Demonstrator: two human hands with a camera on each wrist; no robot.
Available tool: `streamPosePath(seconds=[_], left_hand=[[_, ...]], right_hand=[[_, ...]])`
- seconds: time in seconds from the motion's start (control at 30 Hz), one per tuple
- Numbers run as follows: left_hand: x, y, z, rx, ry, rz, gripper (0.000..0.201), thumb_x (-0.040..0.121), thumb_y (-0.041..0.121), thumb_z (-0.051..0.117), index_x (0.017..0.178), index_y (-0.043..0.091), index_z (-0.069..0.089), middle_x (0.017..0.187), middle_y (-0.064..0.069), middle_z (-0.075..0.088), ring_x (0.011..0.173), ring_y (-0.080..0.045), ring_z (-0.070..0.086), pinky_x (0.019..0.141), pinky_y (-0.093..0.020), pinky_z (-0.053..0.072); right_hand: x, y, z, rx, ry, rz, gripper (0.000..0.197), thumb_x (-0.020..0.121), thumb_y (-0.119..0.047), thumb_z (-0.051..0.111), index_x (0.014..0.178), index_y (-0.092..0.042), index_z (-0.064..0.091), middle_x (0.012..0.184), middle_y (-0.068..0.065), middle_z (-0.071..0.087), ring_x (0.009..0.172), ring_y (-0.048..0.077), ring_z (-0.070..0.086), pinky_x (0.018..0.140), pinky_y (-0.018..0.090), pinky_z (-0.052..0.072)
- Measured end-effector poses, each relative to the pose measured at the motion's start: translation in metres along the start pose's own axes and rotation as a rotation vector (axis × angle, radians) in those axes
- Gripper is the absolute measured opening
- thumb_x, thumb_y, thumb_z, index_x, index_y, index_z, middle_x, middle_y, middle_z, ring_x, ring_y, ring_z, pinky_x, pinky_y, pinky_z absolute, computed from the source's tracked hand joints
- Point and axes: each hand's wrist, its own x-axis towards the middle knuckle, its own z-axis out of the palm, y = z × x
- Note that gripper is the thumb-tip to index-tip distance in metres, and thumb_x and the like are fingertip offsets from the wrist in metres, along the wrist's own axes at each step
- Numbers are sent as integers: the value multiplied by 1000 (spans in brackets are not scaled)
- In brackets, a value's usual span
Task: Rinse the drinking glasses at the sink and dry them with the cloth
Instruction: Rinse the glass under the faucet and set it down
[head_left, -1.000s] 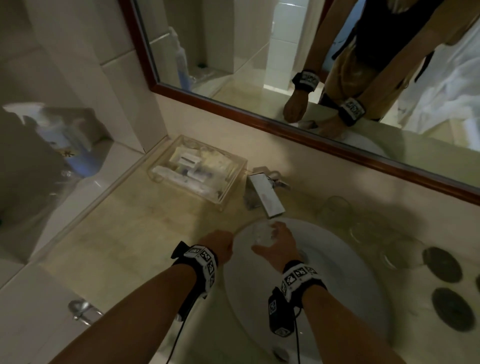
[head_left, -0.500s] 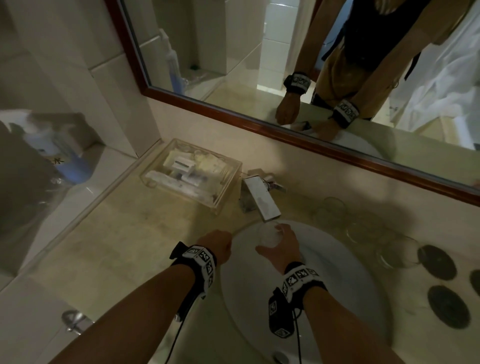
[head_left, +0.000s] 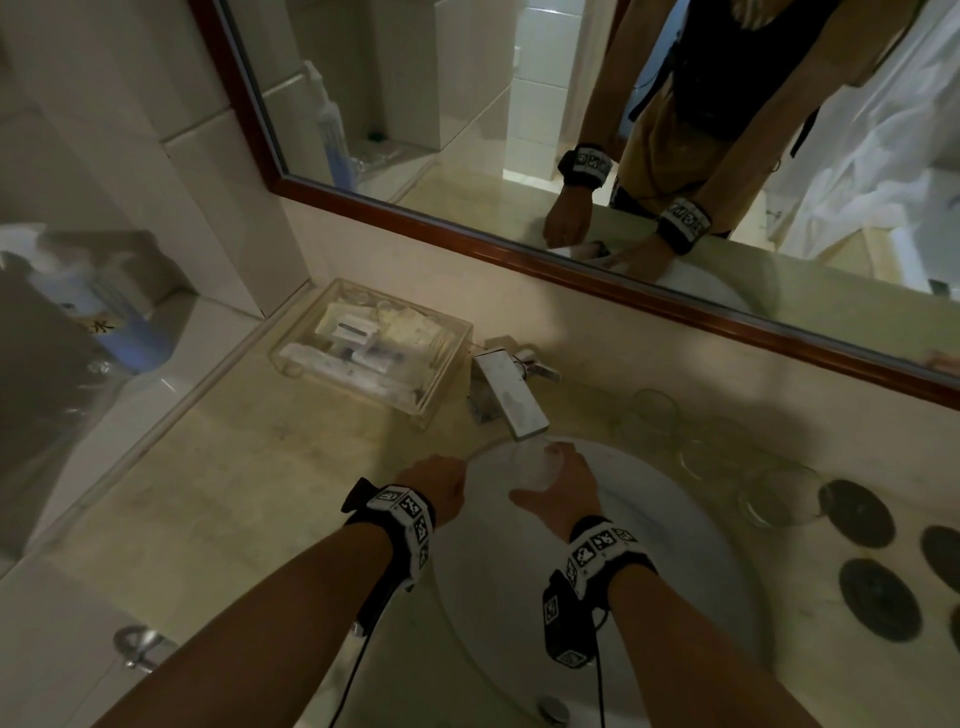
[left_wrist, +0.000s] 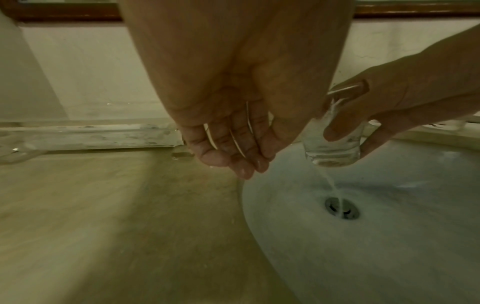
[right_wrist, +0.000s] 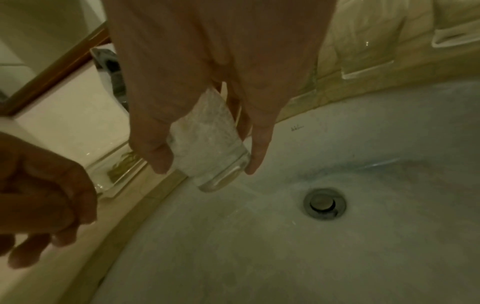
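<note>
My right hand (head_left: 561, 486) grips a clear drinking glass (head_left: 535, 465) under the spout of the chrome tap (head_left: 511, 397), over the white sink (head_left: 675, 545). Water froths inside the glass (right_wrist: 207, 142) and a thin stream runs off its base (left_wrist: 332, 156) toward the drain (left_wrist: 342, 207). My left hand (head_left: 436, 483) hangs beside the glass at the sink's left rim, its fingers (left_wrist: 233, 156) loosely curled and holding nothing. No cloth shows in any view.
Three more clear glasses (head_left: 654, 415) (head_left: 722, 447) (head_left: 779, 493) stand on the counter right of the tap, with dark round coasters (head_left: 857, 512) beyond. A clear box of toiletries (head_left: 374, 348) sits left of the tap. A mirror runs along the back wall.
The right hand has kept the glass under the spout, shifting it slightly toward the tap. The left hand has stayed at the sink's left rim.
</note>
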Motion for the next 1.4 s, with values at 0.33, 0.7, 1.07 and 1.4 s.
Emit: streamPosePath(seconds=[0.33,0.7,1.07,1.4], left_hand=[[1,5,2,19,18,6,21,94,18,44,107,8,57,113,-16,59,100,-33,58,81,-35,47],[-1,6,2,-2,29,-3,20,93,17,43,106,9,57,111,-15,59,98,-33,58,78,-34,46],[-6,-6,0,-34,-2,-24,11,93,17,44,95,12,53,109,-14,60,96,-33,59,80,-36,48],[-5,-16,-3,-42,-23,-36,7,92,13,43,87,13,47,100,-13,59,85,-29,57,72,-33,43]], right_hand=[[-5,4,-1,9,3,21,70,61,-32,86,114,-19,43,116,3,45,110,25,52,89,37,48],[1,-8,-13,-538,-278,-67,98,62,-50,79,141,-28,25,132,4,49,123,31,45,98,43,45],[7,-17,-8,-718,-282,-77,97,69,-50,77,145,-20,25,142,7,39,136,32,29,108,44,37],[22,-26,2,-482,-279,59,110,49,-70,67,141,-22,32,117,5,62,105,28,62,88,41,55]])
